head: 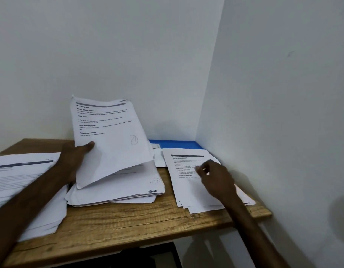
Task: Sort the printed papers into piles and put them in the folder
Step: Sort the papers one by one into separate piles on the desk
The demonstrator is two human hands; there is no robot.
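Wooden table (128, 219) in a corner of white walls (128, 55), with sorting under way. At the centre is the held sheet (113, 136), a printed page with a circled pen mark at lower right. It is tilted up above the middle pile (119, 190) and gripped at its left edge by the left hand (74, 161), thumb on the face. The middle pile is thick, and its near edges are fanned. To the right, close to the wall, lies the thin right pile (186, 190). The right hand (215, 176) is over it with curled fingers; whether they pinch the top page cannot be told. At the left edge sits the left pile (22, 180), crossed by the left forearm. The blue folder (177, 144) lies flat at the far right, behind the right pile. The step in hand is probably classing the held sheet by its heading. To do this well, match the heading to a pile's top page, lay the sheet down flat with its corners squared, and keep the forearm from dragging the left pile.
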